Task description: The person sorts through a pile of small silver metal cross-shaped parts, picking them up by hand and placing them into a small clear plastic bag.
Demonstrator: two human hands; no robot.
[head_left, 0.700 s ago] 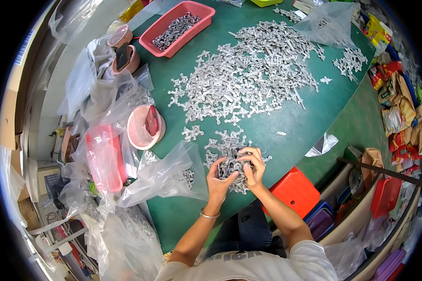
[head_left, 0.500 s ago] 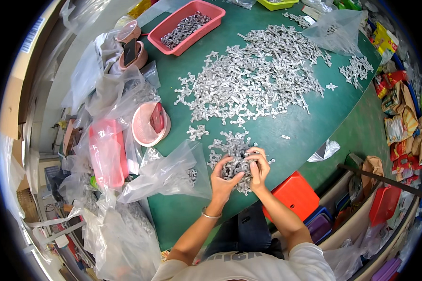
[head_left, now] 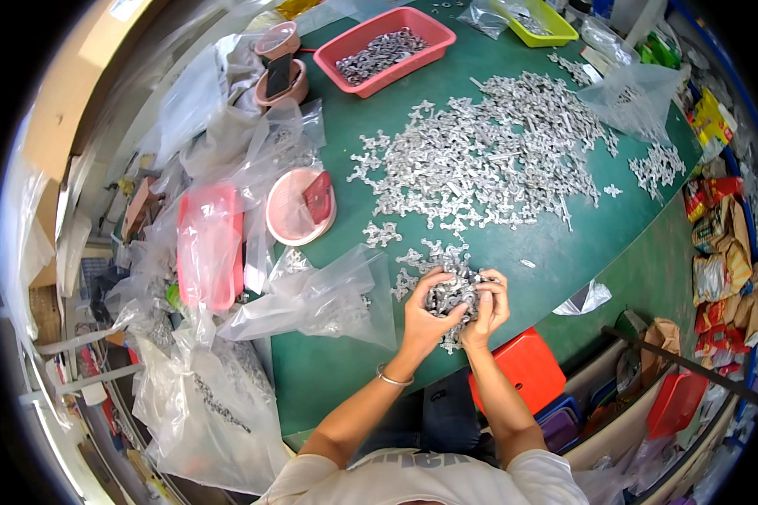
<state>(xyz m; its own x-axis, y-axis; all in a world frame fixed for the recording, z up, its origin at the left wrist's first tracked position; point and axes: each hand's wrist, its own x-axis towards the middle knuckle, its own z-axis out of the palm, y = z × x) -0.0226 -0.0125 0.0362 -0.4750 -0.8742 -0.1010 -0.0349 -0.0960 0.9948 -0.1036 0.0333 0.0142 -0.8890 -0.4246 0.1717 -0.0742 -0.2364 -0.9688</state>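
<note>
At the far edge of the green table [head_left: 564,261] a pink rectangular tray [head_left: 393,49] holds a shallow layer of small grey metal parts, and a yellow-green tray [head_left: 534,18] beside it holds a few more. Along the left edge stand two stacked pink bowls [head_left: 280,61], a dark flat object resting across the lower one, and nearer in a round pink bowl [head_left: 300,206] with a red item lying in it. A pink lidded box [head_left: 209,246] lies among clear plastic bags; one such bag [head_left: 324,299], lying on its side close to the hands, has metal parts inside. A further clear bag [head_left: 636,93] sits at the far right corner.

A broad heap of silvery metal parts [head_left: 488,156] covers the middle of the table, with a smaller cluster toward the right edge. Bare green surface shows between the heap and the near edge, and in a strip to the right of the hands. A red stool [head_left: 526,370] stands just below the near edge.

Both forearms rise from the lower edge, elbows bent, a bangle on the left wrist. The left hand [head_left: 423,313] and right hand [head_left: 488,305] are cupped together, fingers curled around a bunch of metal parts [head_left: 452,299] held between them just above the table near its near edge.
</note>
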